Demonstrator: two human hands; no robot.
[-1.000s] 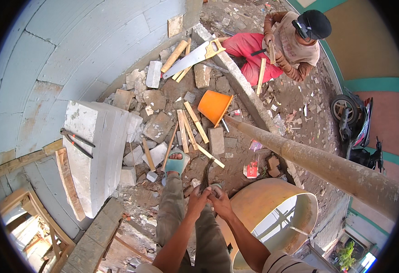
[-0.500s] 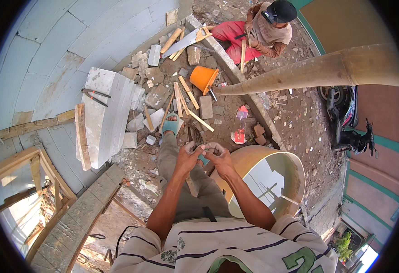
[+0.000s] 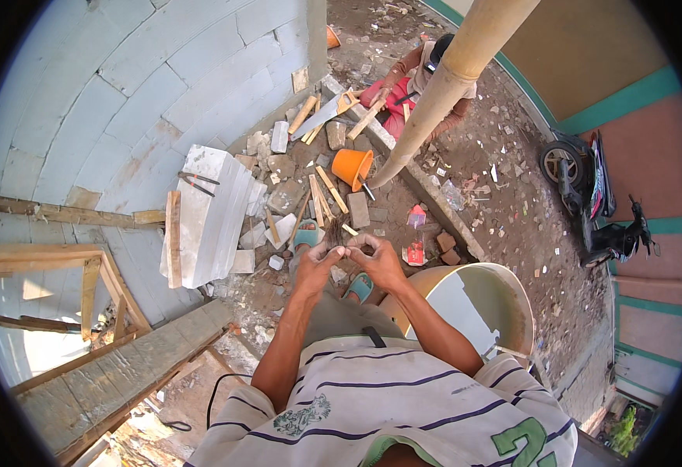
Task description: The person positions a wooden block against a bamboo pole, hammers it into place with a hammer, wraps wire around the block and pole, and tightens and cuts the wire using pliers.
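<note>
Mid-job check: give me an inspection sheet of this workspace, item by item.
Surface: rubble-strewn dirt ground, uneven.
Job's things: dark fibrous bundle, held at its near end.
Clutter: orange bucket, handsaw, wood strips, loose bricks; pincers on the pale blocks.
Hands: left hand pinches the bundle; right hand meets it there, exact grip hidden.
Cables: thin black cord at lower left; ends can't be traced.
Surroundings: co-worker by a low wall, bamboo pole slanting across, round tub, motorbike.

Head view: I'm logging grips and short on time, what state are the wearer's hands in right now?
Left hand: closed, pinching a thin bundle of dark, fibrous strands.
Right hand: curled in beside it; whether it grips too cannot be told.
</note>
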